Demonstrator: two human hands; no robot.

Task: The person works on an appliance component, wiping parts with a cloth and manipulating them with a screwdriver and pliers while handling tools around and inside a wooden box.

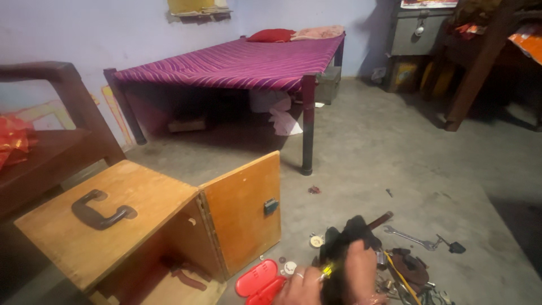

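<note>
Head view: both hands (333, 279) clutch black bundle (345, 243).

Yellow box (404, 75): sits on the floor at the far wall, under the grey metal cabinet (415, 34). It looks square and a bit dark.
Paper on the cabinet (428, 3): a flat sheet with red and white on it, lying on top, cut off by the top edge.
Orange wrapper (526, 38): shiny, orange and white, far right on the wooden frame (480, 68).
Red plastic case (259, 280): small, open, on the floor beside the wooden box (130, 226).
</note>
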